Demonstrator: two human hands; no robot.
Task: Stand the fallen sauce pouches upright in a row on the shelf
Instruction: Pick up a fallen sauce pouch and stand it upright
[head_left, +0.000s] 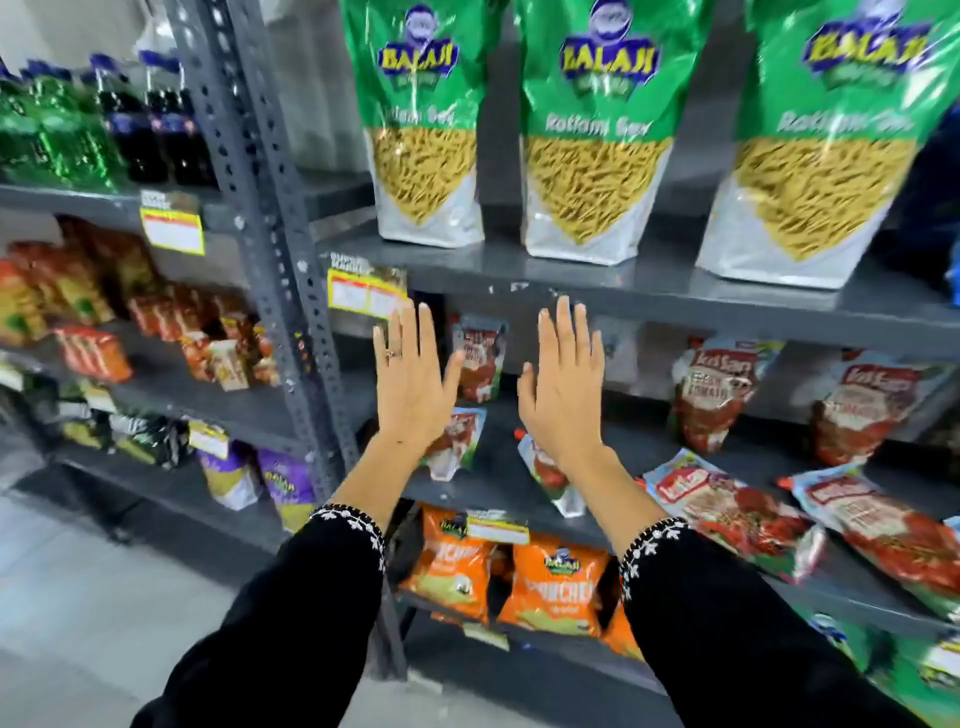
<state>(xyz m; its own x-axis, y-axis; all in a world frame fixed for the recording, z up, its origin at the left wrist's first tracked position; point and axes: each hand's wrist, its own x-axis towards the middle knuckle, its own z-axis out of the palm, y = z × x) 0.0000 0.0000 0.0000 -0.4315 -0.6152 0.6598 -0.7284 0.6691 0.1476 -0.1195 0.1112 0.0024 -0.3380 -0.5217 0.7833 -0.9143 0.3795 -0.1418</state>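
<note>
Red tomato sauce pouches sit on the grey middle shelf (498, 493). Two large pouches stand upright at the back right (714, 395) (862, 410). Two more large pouches lie flat near the shelf's front edge (737, 514) (883, 525). A small pouch (478, 358) stands at the back between my hands. Two small pouches lie fallen on the shelf, one below my left hand (457, 441) and one below my right wrist (550, 478). My left hand (413, 379) and my right hand (566, 384) are raised flat in front of the shelf, fingers spread, holding nothing.
Green sev snack bags (587, 130) stand on the shelf above. Orange snack bags (550, 587) fill the shelf below. A perforated grey upright post (275, 208) stands to the left, with bottles and packets on the neighbouring rack. Yellow price tags (363, 296) hang from the shelf edges.
</note>
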